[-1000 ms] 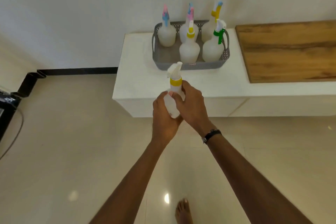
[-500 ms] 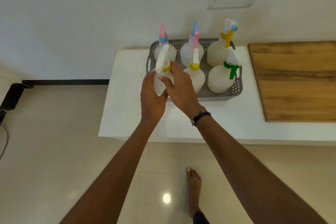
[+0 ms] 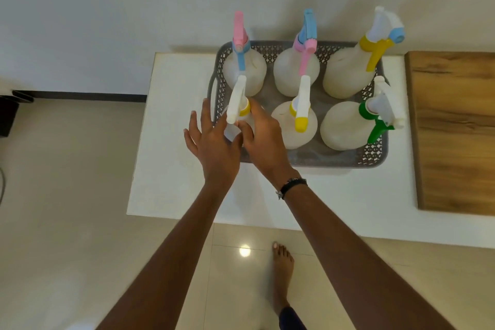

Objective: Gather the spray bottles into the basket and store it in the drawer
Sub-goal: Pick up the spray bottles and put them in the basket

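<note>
The sixth spray bottle [image 3: 237, 112] is being set into the grey basket's [image 3: 376, 162] last slot, gripped by the right hand [image 3: 263, 139]; the left hand [image 3: 211, 142] is spread open beside it. Five bottles already stand beyond and right of the hands. Basket still to be stored; no drawer seen.

White wall [image 3: 107, 8], beige tiled floor [image 3: 67, 195], white cabinet [image 3: 171, 169]

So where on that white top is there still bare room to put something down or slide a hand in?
Bare white top runs along the near edge, between the grey basket and the wooden board. Another strip lies left of the basket, towards the top's left edge. The basket itself is crowded: six spray bottles, the last one still at the right hand.
</note>
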`<control>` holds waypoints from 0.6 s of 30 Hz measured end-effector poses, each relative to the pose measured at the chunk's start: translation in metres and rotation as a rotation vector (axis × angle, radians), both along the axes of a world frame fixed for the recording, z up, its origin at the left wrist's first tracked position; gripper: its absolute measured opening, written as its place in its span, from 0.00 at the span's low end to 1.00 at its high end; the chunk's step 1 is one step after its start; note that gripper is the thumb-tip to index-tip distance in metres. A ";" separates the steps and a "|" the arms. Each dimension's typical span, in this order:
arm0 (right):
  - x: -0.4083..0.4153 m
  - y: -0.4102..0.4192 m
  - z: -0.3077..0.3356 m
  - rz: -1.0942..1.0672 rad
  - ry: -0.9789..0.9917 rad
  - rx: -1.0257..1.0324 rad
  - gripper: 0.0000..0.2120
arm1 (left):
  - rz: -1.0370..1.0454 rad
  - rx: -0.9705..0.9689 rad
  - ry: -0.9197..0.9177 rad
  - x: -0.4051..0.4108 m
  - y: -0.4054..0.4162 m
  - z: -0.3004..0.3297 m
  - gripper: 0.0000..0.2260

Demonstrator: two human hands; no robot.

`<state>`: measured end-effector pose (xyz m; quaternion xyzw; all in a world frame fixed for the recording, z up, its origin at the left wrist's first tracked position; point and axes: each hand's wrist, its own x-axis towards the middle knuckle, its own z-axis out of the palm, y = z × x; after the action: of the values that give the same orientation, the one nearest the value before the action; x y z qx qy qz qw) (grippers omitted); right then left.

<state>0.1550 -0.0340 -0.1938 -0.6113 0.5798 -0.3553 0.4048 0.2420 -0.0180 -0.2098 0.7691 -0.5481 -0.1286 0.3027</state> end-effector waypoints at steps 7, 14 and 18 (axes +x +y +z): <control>0.000 -0.003 -0.001 0.000 -0.049 0.019 0.20 | -0.005 0.036 0.000 0.000 -0.003 -0.005 0.23; -0.031 0.036 0.001 -0.079 0.096 -0.080 0.18 | -0.076 0.072 0.087 0.011 0.012 -0.001 0.31; -0.095 0.101 0.000 -0.164 0.300 -0.350 0.12 | 0.084 0.022 0.366 0.019 0.038 0.003 0.22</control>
<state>0.0599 0.0670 -0.1939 -0.6691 0.6106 -0.3872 0.1718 0.2614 0.0203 -0.2071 0.7583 -0.4498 -0.2597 0.3938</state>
